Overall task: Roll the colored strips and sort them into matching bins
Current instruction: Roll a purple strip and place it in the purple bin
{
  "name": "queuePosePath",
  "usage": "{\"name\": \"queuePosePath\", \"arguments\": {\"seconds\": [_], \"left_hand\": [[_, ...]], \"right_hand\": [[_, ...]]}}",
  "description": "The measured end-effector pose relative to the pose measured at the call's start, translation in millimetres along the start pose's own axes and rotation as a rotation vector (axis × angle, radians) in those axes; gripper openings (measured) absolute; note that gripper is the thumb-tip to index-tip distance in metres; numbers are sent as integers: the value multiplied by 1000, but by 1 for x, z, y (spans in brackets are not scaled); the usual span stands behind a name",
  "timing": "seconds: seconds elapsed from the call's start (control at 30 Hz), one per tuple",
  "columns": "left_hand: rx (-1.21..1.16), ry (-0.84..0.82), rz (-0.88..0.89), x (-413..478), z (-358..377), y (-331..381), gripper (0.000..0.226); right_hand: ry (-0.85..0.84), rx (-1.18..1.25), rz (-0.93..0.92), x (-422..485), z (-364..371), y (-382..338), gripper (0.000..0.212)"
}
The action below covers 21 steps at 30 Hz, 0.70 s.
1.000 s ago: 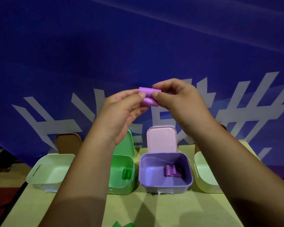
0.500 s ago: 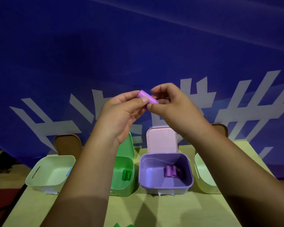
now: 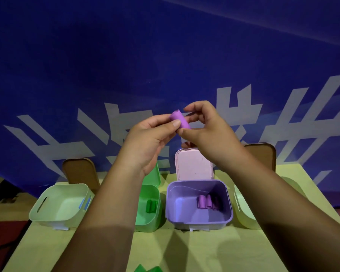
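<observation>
A purple strip rolled into a short tube (image 3: 179, 119) is held up in the air above the bins. My left hand (image 3: 149, 140) pinches its lower side with thumb and fingers. My right hand (image 3: 206, 130) pinches it from the right, fingers curled over the top. Below stands the purple bin (image 3: 177, 216), lid up, with several purple rolls (image 3: 205, 202) inside. To its left the green bin (image 3: 145, 222) holds green rolls (image 3: 151, 206), partly hidden by my left forearm.
A pale green bin (image 3: 47, 211) with blue strips (image 3: 84, 203) stands at the left, and a pale yellow bin (image 3: 241, 211) at the right behind my right arm. Green strips (image 3: 147, 269) lie at the near table edge. Brown lids and a blue banner stand behind.
The roll has tilted from lying level to slanting, one end toward the upper left. Both hands dropped slightly in view and my right fingers shifted around it.
</observation>
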<state>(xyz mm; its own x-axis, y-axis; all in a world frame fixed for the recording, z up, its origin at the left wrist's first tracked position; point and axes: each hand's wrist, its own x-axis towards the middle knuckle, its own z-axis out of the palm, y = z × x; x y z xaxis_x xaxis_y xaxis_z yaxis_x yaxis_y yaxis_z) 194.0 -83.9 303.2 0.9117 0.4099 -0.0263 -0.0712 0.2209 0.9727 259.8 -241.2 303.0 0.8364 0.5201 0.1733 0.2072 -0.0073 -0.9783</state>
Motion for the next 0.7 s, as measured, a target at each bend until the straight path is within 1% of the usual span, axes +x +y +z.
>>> {"name": "queuePosePath", "arguments": {"seconds": [0.13,0.23,0.33,0.43,0.7], "left_hand": [[92,-3,-46,12,-1,-25,33],[177,17,-102,22,-3,-56,30],[251,43,-172,30,-6,-93,24],[266,70,-284,33,-6,-132,14],[288,70,-561,41,-12,-236,13]], "right_hand": [[-14,60,129,6,-1,26,45],[-29,66,245,6,-2,54,45],[-8,14,350,2,-4,88,44],[11,-48,414,-6,-4,125,39],[10,-238,556,-27,0,228,40]]}}
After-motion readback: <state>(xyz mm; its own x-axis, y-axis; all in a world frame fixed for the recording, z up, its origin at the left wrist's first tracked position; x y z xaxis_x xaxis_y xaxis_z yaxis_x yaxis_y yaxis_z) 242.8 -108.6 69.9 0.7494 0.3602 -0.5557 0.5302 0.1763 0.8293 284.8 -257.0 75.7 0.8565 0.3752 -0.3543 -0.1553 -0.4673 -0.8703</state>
